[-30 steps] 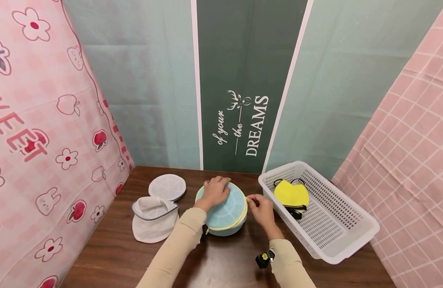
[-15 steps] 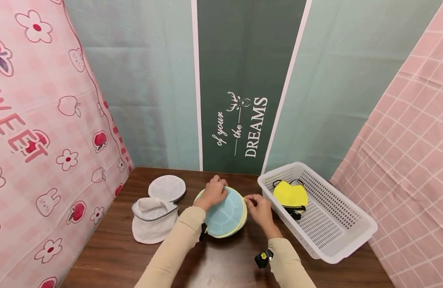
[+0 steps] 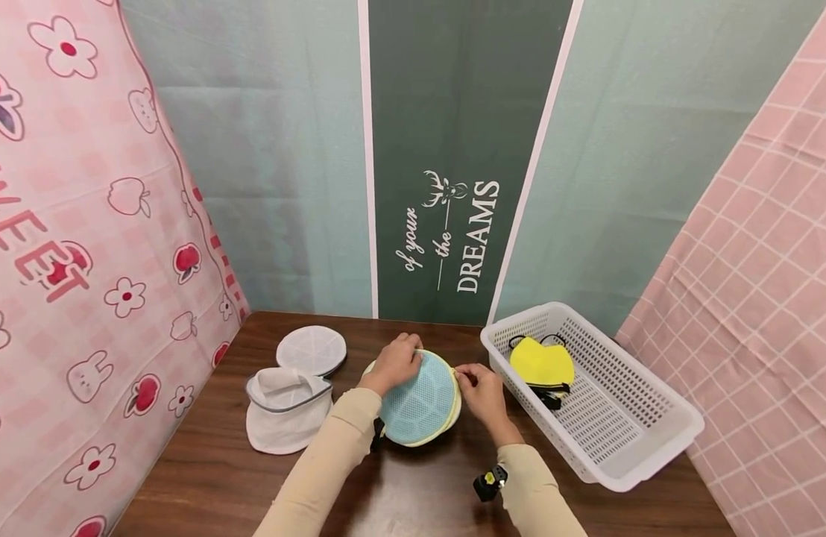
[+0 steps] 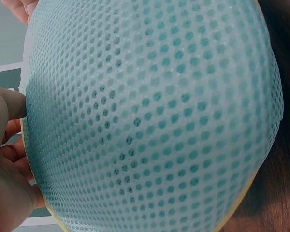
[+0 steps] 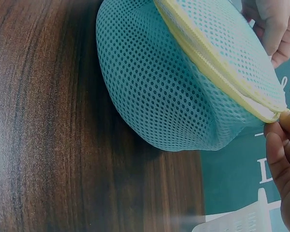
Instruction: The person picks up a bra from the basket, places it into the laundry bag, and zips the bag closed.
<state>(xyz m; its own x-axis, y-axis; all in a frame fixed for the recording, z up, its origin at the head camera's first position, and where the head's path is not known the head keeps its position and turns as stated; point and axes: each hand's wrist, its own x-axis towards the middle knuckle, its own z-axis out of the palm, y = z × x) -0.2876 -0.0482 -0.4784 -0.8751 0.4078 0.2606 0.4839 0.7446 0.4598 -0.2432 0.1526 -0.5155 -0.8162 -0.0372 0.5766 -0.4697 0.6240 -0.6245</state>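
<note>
A round light-blue mesh laundry bag [image 3: 420, 406] with yellow zip trim stands tilted on the table, its lid facing up toward the head camera. My left hand [image 3: 396, 364] grips the bag's far left rim, thumb over the mesh and fingers behind it in the left wrist view. At the right side, my right hand [image 3: 483, 391] pinches the end of the yellow zip [image 5: 222, 79] between thumb and fingertips. The right wrist view shows the zip edge running along the lid toward those fingertips, which hide the pull. Below the trim the mesh side bulges out.
To the left on the wooden table [image 3: 205, 455] lie an opened white mesh bag [image 3: 288, 418] and a flat white round one [image 3: 312, 349]. A white plastic basket [image 3: 628, 403] stands at the right, holding a yellow item [image 3: 542, 363] with black straps.
The bag has tipped toward the person, so its lid faces the camera more. My left hand has shifted slightly nearer along the rim; my right hand stays at the zip.
</note>
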